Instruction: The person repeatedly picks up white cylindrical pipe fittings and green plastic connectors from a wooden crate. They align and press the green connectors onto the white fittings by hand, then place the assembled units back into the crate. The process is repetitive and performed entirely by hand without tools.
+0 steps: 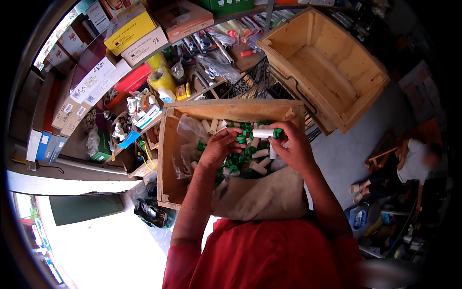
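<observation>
My right hand [292, 147] is closed on a short white plastic tube [262, 133] with a green cap [277, 133] at its right end, held level above the wooden crate [231, 109]. Just left of the tube, my left hand [220, 148] pinches a small green plastic cap [241, 138], partly hidden by the fingers. Below both hands the crate holds many loose white tubes [260, 167] and green caps, mixed together. A clear plastic bag [184, 147] lies along the crate's left inside, and brown sacking [267, 192] covers its near right part.
A second wooden crate [332, 67], tilted, rests on a black wire rack [288, 84] at the far right. Shelves with cardboard boxes [96, 77], yellow tape rolls [161, 78] and tools line the back and left. Another person [409, 161] sits at the right.
</observation>
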`<state>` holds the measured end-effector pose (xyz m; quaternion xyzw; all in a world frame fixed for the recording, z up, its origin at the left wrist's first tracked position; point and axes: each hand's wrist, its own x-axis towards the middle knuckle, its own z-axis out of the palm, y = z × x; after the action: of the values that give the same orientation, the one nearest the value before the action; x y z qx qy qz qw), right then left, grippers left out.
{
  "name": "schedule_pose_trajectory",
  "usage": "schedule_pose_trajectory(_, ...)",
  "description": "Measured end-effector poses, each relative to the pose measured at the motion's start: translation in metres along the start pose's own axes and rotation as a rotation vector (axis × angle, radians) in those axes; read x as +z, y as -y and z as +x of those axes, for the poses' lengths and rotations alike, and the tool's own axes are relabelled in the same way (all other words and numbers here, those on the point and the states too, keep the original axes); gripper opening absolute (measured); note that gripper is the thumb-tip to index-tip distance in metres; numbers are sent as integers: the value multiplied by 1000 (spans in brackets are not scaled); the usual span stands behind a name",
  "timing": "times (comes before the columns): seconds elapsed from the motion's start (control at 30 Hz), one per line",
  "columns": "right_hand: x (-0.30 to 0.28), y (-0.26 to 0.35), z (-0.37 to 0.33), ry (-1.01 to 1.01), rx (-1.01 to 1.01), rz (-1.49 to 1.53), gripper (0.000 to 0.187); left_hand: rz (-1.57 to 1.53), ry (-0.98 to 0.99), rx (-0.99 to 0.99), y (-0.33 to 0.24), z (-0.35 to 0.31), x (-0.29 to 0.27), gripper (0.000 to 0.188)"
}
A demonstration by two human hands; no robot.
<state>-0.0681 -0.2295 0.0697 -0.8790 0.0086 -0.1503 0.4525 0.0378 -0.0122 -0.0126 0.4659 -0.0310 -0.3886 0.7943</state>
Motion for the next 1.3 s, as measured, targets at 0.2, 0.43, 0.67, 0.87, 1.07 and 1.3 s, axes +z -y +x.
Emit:
schedule_pose_trajectory(0.2,3,-2,0,-10,-3,-6,33,-33,-25,-8,-2,0,0,22)
schedule_pose_trajectory(0.43,2,2,2,36,20,-8,32,-141,-58,25,5,7,-7,23)
schedule_pose_trajectory(0.67,4,-1,2,50,-32,-82,31,-158,-130,57,5,11,-11,23)
schedule_pose_trajectory(0.87,6,-3,3,54,-69,-209,31,-145,-147,86,5,11,-14,22)
schedule_pose_trajectory(1.07,7,-2,4,78,-156,-376,34,-119,-152,92,3,10,-11,19)
schedule_pose_trajectory(1.3,10,-1,2,176,-188,-659,40,-19,-100,118,4,8,-10,21)
